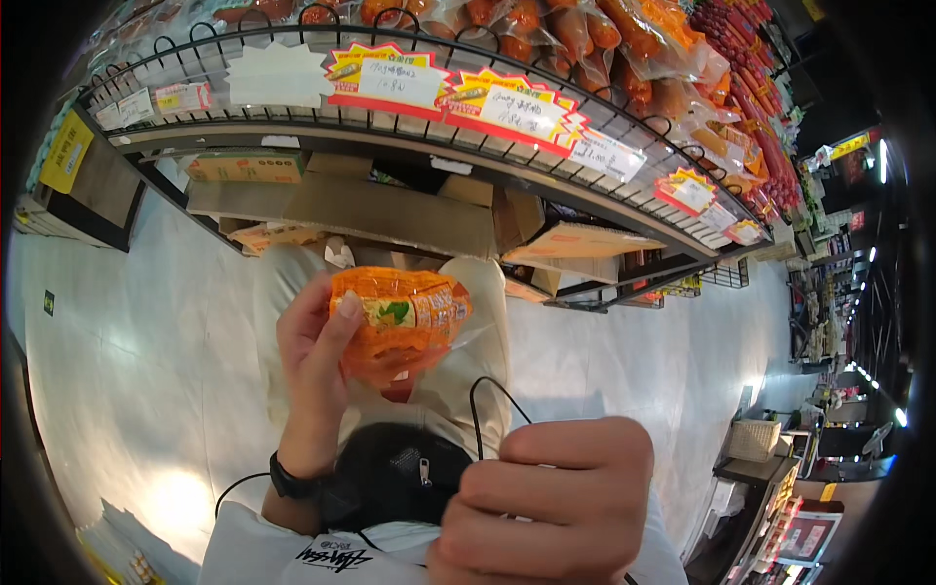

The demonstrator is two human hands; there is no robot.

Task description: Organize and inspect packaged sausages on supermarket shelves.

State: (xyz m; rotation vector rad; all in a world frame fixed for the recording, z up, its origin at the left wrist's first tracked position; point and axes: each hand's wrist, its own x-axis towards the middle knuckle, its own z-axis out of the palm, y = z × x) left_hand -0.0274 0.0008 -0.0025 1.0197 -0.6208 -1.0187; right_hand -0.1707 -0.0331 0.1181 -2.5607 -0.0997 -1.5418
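My left hand (325, 344) holds an orange plastic food packet (402, 314) by its left edge, with the thumb on the front. The packet bears printing and a green leaf picture, and one end is clear film. It is held over my lap, above the pale trousers (468, 365). Much nearer the camera, my right hand (552, 497) is curled into a fist, back of the fingers towards me. No object shows in it, though its palm side is hidden. A black bag (402, 468) with a zip lies against my waist.
Ahead is a wire-fronted shelf (409, 88) with price cards and packed sausages (570, 36). Under it sit open cardboard boxes (395, 212). A black cable (475, 409) loops beside my right hand. Pale floor tiles (621, 351) stretch right, towards more shop shelving (760, 497).
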